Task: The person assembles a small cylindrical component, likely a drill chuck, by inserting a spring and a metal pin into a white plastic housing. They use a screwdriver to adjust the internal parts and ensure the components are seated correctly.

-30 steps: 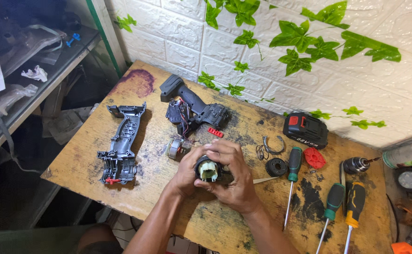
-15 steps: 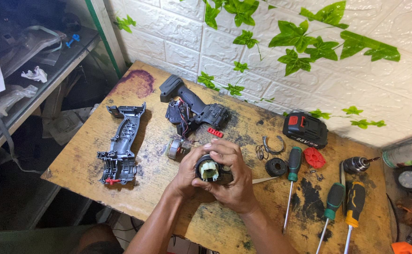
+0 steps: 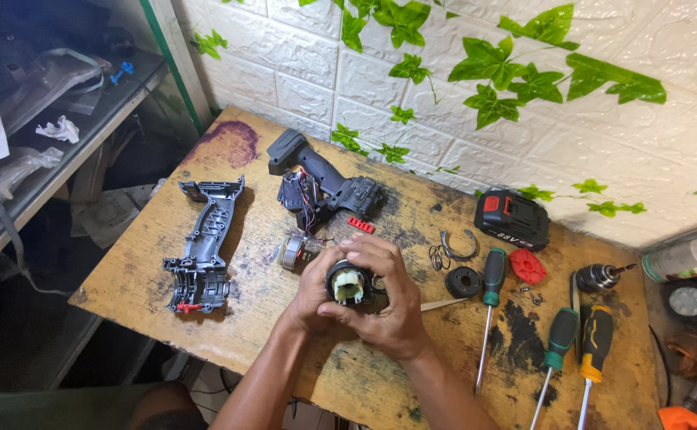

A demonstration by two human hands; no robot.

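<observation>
Both my hands hold a small round black gear housing [image 3: 348, 285] with a pale green centre, just above the worn wooden table [image 3: 141, 279]. My left hand [image 3: 315, 293] cups it from the left and my right hand [image 3: 392, 306] wraps it from the right, thumb across the front. Behind my hands lies a motor [image 3: 293, 253] on red and black wires that run to one black half of a drill body [image 3: 325, 187]. The other empty shell half [image 3: 203, 243] lies to the left.
A black battery with red trim [image 3: 512, 217], a red round cap [image 3: 528, 265], a black ring [image 3: 464, 282], metal clips [image 3: 458, 247] and a drill chuck [image 3: 599, 277] lie at right. Three screwdrivers [image 3: 559, 342] lie near the front right edge. Shelves stand at left.
My hands stay in the same place around the gear housing; the fingers have shifted only slightly on it. Nothing on the table has moved.
</observation>
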